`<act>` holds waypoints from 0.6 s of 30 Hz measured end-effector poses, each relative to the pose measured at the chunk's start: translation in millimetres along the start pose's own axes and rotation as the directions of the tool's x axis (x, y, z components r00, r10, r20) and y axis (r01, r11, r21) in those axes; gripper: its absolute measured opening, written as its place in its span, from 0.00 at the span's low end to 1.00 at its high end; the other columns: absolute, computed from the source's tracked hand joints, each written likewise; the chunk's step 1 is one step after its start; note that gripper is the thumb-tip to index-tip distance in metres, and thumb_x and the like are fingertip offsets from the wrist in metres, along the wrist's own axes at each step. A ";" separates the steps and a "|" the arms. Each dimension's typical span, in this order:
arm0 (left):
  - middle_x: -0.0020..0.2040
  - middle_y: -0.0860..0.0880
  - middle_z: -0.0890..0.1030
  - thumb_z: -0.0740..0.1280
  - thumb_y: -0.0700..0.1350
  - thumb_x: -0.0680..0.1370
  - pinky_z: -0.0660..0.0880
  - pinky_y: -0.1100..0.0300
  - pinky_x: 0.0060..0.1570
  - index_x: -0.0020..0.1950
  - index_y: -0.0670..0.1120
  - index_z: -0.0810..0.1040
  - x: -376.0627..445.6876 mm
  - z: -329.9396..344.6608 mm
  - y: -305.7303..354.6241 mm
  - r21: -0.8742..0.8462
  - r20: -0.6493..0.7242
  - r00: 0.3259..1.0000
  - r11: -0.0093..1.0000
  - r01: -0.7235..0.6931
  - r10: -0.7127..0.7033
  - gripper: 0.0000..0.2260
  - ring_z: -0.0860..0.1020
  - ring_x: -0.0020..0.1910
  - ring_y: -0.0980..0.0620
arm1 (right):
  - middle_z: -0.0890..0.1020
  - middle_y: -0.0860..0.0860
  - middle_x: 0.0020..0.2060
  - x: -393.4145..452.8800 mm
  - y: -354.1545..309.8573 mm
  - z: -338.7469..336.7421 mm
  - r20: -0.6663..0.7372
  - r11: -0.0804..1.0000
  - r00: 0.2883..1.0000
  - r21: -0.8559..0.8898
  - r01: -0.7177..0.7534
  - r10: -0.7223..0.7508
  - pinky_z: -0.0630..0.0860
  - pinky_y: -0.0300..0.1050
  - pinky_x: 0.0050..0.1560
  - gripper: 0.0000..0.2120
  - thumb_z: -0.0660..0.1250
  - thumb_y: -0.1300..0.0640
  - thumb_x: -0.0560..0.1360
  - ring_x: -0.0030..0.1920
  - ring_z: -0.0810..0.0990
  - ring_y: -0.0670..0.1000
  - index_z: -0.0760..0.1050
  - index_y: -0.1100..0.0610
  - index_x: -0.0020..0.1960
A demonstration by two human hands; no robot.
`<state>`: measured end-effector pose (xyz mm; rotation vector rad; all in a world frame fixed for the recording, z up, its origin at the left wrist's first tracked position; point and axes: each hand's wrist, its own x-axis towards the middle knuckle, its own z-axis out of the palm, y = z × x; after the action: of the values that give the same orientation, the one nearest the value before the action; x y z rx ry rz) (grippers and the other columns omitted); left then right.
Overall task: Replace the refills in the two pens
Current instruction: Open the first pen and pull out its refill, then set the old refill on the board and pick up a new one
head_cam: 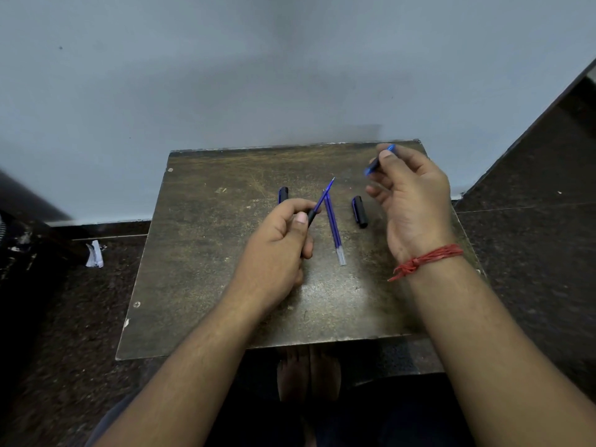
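My left hand [283, 240] grips a dark pen barrel [311, 217] from which a blue refill [325, 195] sticks out, pointing up and to the right. My right hand [416, 201] is raised over the table's right side and pinches a small blue pen part [379, 159] between thumb and fingers. A loose blue refill [333, 229] lies on the worn brown table [209, 253] between my hands. One black cap [360, 211] lies just right of it. Another dark cap [283, 194] lies behind my left hand, partly hidden.
The small table stands against a pale blue wall [258, 75]. Dark floor surrounds it, with a crumpled white scrap [94, 254] on the left. A red thread band [425, 258] circles my right wrist. Bare feet [308, 372] show below the table's front edge.
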<state>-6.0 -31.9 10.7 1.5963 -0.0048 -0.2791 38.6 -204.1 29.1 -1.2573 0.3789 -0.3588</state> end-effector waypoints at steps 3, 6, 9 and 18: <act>0.31 0.53 0.72 0.56 0.46 0.86 0.61 0.63 0.22 0.58 0.53 0.78 -0.3 0.0 1.6 -0.003 -0.005 1.000 1.000 -0.004 0.004 0.11 0.62 0.22 0.58 | 0.82 0.47 0.35 9.4 -0.4 -14.7 0.010 0.904 0.985 -0.395 0.162 -0.172 0.73 0.37 0.38 0.03 0.69 0.58 0.77 0.35 0.79 0.42 0.81 0.53 0.48; 0.31 0.53 0.72 0.56 0.46 0.86 0.61 0.63 0.22 0.57 0.54 0.78 -0.3 0.1 1.6 -0.008 -0.006 1.000 1.000 -0.009 0.009 0.11 0.62 0.22 0.58 | 0.81 0.47 0.39 13.3 1.3 -26.0 0.151 0.582 0.968 -0.777 0.240 -0.199 0.72 0.38 0.42 0.04 0.69 0.55 0.77 0.40 0.78 0.45 0.82 0.52 0.50; 0.31 0.53 0.72 0.56 0.47 0.86 0.62 0.62 0.22 0.56 0.56 0.79 -1.0 -0.6 1.4 0.001 -0.005 1.000 1.000 -0.014 0.014 0.11 0.63 0.22 0.58 | 0.82 0.49 0.45 14.0 8.6 -28.1 0.186 0.343 0.975 -0.914 0.217 -0.121 0.75 0.42 0.47 0.07 0.68 0.52 0.77 0.45 0.79 0.50 0.81 0.51 0.54; 0.31 0.53 0.72 0.56 0.47 0.86 0.61 0.61 0.24 0.57 0.56 0.78 0.2 -0.9 -0.4 0.013 -0.004 1.000 1.000 -0.018 0.018 0.11 0.63 0.23 0.57 | 0.82 0.52 0.51 15.1 16.4 -24.6 0.188 0.190 0.982 -0.963 0.191 -0.033 0.77 0.50 0.54 0.10 0.68 0.52 0.77 0.53 0.79 0.55 0.78 0.53 0.57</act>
<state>-5.7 -31.0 10.3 1.6091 -0.0179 -0.2623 41.4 -227.4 5.7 -2.6467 0.4095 -0.1020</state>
